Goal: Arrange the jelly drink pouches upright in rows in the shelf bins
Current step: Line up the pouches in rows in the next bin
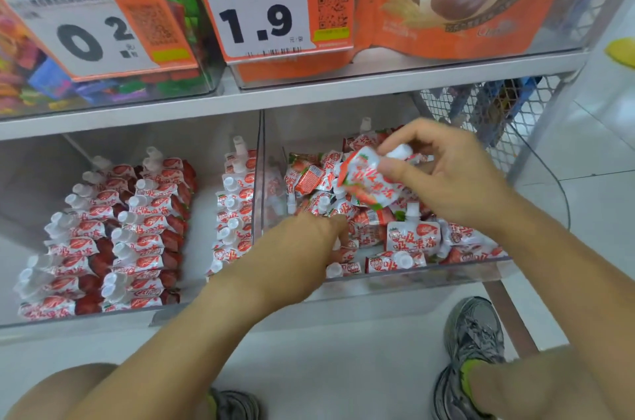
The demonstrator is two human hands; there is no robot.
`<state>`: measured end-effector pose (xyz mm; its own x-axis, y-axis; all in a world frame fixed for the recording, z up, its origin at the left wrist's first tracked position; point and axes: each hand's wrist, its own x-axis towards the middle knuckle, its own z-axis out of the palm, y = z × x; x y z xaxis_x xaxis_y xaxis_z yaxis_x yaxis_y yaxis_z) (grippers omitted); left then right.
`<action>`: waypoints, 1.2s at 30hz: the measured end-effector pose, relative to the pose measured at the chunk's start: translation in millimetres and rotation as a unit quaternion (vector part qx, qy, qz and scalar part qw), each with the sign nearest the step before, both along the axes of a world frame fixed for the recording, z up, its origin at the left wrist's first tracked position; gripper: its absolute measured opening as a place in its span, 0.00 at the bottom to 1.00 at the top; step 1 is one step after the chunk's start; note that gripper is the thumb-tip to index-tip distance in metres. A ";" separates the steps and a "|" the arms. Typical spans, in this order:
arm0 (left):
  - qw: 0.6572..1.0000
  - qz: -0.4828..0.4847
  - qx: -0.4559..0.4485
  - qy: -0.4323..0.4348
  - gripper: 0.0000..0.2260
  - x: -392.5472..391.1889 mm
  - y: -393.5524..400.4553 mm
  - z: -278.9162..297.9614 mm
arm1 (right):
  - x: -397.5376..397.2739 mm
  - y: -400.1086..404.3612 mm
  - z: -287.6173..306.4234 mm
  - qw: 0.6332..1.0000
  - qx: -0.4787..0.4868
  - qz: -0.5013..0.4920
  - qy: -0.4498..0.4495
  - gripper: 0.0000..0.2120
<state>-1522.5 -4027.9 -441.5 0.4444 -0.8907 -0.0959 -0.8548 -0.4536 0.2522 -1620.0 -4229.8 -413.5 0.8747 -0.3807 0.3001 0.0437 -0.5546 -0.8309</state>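
Left of the clear divider point(262, 175), the left bin point(41, 179) already holds neat rows of pouches point(113, 230). Right of it, the right bin point(429, 277) is mostly a loose heap point(388, 234), so much remains. My left hand point(302, 247) digs into that heap, grip hidden; my right hand point(443, 172) pinches one pouch point(369, 180) above it.

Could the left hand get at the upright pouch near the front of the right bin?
Probably yes. The left hand already reaches into the right bin, and the upright pouch stands just beside it, uncovered from above. The right hand holds another pouch higher up, clear of the path.
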 end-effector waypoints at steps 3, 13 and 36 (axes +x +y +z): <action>0.999 -0.010 -0.028 0.028 0.10 -3.7 3.9 7.4 | 16.1 24.0 -15.6 0.994 -0.054 0.082 0.040 0.06; 0.980 0.009 -0.189 -0.067 0.25 1.1 38.7 25.8 | 36.5 47.0 -30.6 0.985 -0.041 0.134 0.102 0.04; 0.974 0.016 -0.189 -0.127 0.08 32.5 33.6 11.0 | 22.0 48.6 -10.5 0.976 -0.043 0.138 0.165 0.14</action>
